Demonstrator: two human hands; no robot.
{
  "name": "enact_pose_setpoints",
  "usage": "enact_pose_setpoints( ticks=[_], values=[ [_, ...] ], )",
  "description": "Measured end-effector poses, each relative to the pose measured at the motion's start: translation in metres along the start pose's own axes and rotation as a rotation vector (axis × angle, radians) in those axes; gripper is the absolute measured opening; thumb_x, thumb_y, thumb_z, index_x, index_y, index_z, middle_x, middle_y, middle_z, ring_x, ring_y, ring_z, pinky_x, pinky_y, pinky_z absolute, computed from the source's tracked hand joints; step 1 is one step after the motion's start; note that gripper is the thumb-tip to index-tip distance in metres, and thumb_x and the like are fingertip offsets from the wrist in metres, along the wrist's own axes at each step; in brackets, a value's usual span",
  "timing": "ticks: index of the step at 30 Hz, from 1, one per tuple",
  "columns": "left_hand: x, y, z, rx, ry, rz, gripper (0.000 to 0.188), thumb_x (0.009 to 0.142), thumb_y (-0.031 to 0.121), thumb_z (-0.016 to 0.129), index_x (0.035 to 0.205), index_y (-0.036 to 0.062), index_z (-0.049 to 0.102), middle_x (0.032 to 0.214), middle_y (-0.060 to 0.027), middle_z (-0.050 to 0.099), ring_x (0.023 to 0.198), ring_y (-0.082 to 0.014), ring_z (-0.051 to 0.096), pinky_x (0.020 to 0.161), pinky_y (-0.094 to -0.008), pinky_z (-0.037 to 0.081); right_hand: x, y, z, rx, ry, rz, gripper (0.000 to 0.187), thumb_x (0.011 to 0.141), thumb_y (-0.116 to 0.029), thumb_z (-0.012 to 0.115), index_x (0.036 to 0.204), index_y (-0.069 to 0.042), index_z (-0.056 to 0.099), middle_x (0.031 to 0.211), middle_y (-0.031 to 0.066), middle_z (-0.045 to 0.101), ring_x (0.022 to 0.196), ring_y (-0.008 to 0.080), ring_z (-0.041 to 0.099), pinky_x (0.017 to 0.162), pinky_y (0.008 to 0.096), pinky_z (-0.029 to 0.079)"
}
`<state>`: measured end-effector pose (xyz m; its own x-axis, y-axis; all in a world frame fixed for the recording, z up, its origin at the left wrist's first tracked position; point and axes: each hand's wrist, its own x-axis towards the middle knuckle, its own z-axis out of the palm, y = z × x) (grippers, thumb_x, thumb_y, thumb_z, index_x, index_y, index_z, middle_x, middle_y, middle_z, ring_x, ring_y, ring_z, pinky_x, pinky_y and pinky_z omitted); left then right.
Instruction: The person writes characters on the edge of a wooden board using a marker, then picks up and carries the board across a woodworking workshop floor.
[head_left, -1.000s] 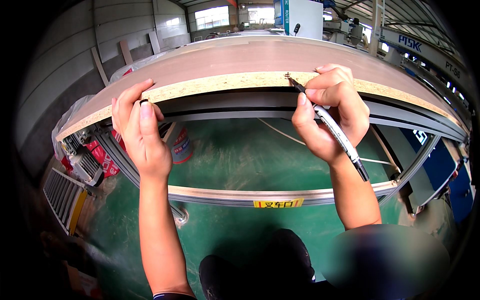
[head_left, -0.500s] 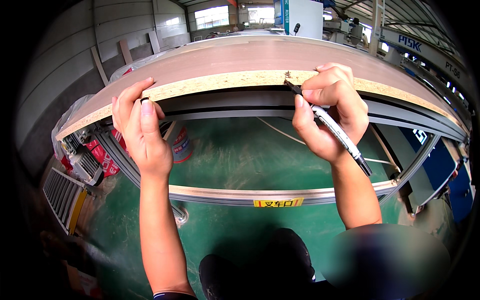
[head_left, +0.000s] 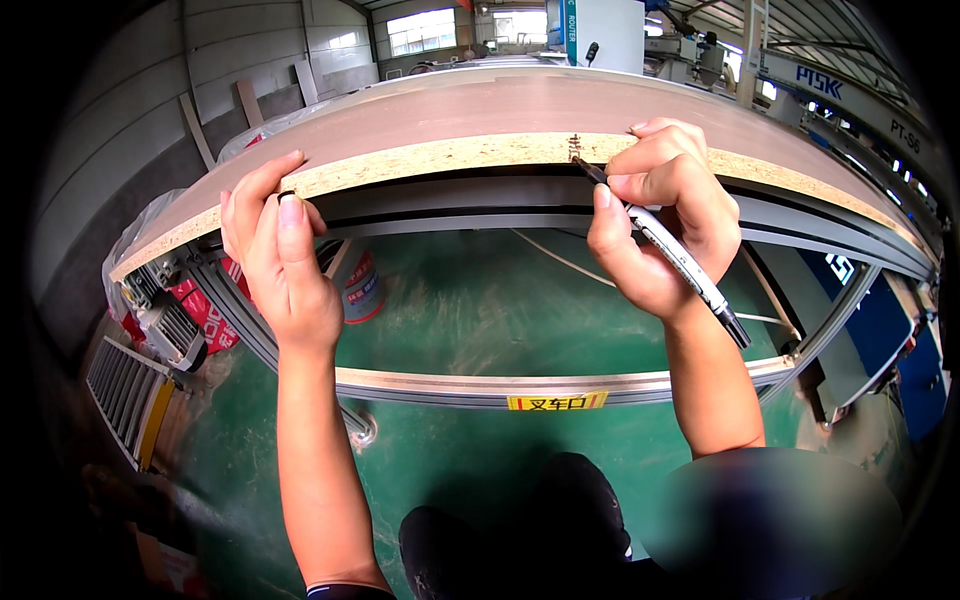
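Note:
In front of me lies a wide chipboard panel [head_left: 440, 112], brown on top, with its raw speckled edge facing me. My right hand [head_left: 685, 220] grips a black-and-white marker pen [head_left: 682, 258], its black tip touching the panel's edge. Dark handwritten strokes [head_left: 574, 146] stand on that edge at the tip. My left hand [head_left: 285, 265] is at the edge further left, fingertips against the panel. Between its thumb and finger shows a small black thing [head_left: 287, 194], which looks like a marker cap, mostly hidden.
A grey metal frame table [head_left: 460, 222] carries the panel, its lower rail [head_left: 450, 387] bearing a yellow label. Beneath stands a round tub [head_left: 363, 288] on the green floor. A motor [head_left: 172, 332] is at left. Machines [head_left: 610, 40] stand behind and at right.
More dark strokes have appeared on the panel's edge at the pen tip. My right hand has shifted very slightly with the marker pen. My left hand stays nearly still.

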<state>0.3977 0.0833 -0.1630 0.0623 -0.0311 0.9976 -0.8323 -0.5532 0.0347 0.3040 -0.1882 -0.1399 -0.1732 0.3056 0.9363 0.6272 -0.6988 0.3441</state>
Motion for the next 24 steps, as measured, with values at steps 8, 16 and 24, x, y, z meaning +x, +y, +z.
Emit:
enact_pose_setpoints(
  ticks=[8, 16, 24],
  values=[
    [0.0, 0.0, -0.0009, 0.005, 0.004, 0.005, 0.041, 0.098, 0.026, 0.037, 0.117, -0.001, 0.061, 0.075, -0.0034, 0.047, 0.08, -0.015, 0.043, 0.108, -0.0359, 0.021, 0.0013, 0.0008, 0.0039, 0.003, 0.063, 0.016, 0.017, 0.059, 0.003, 0.066, 0.066, -0.006, 0.053, 0.063, 0.0053, 0.059, 0.058, 0.0217, 0.056, 0.077, 0.0376, 0.048],
    [-0.0007, -0.0023, 0.0004, 0.023, 0.02, 0.033, 0.041, 0.098, 0.025, 0.037, 0.117, -0.0013, 0.061, 0.076, -0.0036, 0.047, 0.081, -0.0154, 0.044, 0.111, -0.0384, 0.019, -0.003, 0.0027, -0.0017, 0.052, 0.021, 0.033, 0.018, 0.072, 0.005, 0.064, 0.078, -0.002, 0.049, 0.071, 0.0081, 0.058, 0.065, 0.0178, 0.054, 0.085, 0.0439, 0.049],
    [-0.001, -0.0001, -0.0015, -0.006, 0.001, -0.013, 0.029, 0.097, 0.026, 0.038, 0.085, 0.0041, 0.054, 0.105, -0.0059, 0.056, 0.104, -0.0201, 0.048, 0.114, -0.0441, 0.015, 0.0008, 0.0045, 0.0042, 0.014, 0.12, 0.034, 0.017, 0.062, 0.005, 0.068, 0.07, -0.003, 0.054, 0.065, 0.0086, 0.059, 0.059, 0.0223, 0.054, 0.06, 0.0301, 0.042]
  ],
)
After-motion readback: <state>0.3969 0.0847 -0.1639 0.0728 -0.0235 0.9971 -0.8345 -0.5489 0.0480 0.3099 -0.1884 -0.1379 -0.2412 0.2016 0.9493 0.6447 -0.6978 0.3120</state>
